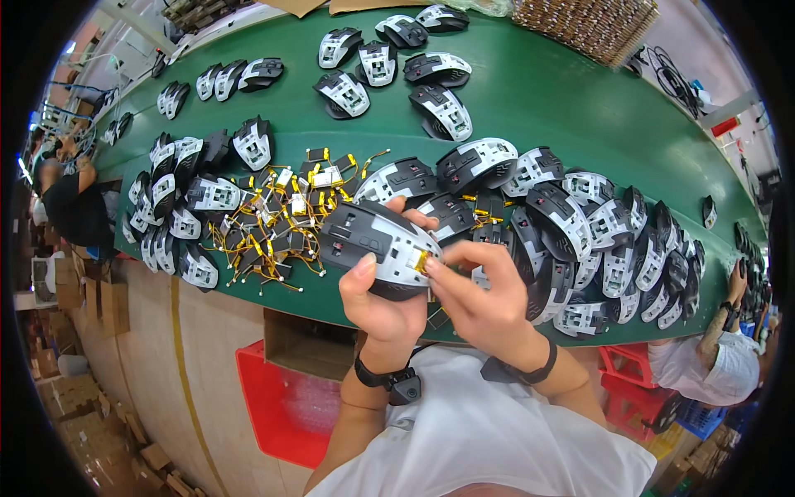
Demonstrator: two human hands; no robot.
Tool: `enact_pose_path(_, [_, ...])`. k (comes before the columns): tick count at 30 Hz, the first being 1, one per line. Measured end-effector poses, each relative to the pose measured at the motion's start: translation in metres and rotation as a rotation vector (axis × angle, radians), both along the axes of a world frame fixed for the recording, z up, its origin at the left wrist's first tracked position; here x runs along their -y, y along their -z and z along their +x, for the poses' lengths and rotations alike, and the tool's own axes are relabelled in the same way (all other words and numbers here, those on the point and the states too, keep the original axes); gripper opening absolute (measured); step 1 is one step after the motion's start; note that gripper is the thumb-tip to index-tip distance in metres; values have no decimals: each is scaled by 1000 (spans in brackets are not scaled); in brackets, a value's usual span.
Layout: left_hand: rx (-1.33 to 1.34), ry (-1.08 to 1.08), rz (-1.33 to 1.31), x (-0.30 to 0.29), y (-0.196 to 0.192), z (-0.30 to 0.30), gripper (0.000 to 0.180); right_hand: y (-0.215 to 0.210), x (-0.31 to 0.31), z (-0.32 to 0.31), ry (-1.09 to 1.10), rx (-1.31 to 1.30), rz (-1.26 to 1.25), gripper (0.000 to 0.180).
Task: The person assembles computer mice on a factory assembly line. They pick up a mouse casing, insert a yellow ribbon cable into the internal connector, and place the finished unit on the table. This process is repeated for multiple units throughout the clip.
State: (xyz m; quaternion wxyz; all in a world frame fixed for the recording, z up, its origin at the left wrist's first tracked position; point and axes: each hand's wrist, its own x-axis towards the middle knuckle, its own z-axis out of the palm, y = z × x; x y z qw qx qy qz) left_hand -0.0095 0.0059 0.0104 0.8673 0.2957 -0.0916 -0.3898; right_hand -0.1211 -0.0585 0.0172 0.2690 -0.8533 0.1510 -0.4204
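Observation:
My left hand [383,311] is wrapped round a black and silver computer mouse shell [364,235], held up over the near edge of the green bench. The shell has open slots. In one of them sits a small battery [416,260] with yellow tape at its end. My right hand [489,302] pinches at that taped end with thumb and forefinger; the exact contact is partly hidden by the fingers. Left of the shell lies a loose heap of small batteries [290,217] with yellow ends and thin wires.
Many more mouse shells [619,269] crowd the bench [530,91] on the right, with others at left and far back. A red bin [277,414] and a cardboard box [302,344] stand below the near edge. Co-workers [712,356] sit at the far right and left.

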Motion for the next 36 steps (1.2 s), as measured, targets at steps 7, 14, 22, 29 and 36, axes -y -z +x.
enact_pose_path(7, [-101, -25, -93, 3, -9, -1, 74, 1, -18, -3, 90, -199, -244, 48])
enact_pose_path(14, [-125, 60, -84, -2, -4, 0, 76, -3, -11, -8, 90, -154, -215, 50])
enact_pose_path(22, [-166, 222, -108, -3, -1, 6, 76, -7, 11, -21, -112, -123, -11, 51])
enact_pose_path(29, [-223, 223, -120, 0, -3, 2, 72, -8, 0, -18, -10, -171, -273, 55])
enact_pose_path(36, [-154, 202, -83, 1, -17, -1, 74, 1, 2, -19, 7, -34, -345, 56])
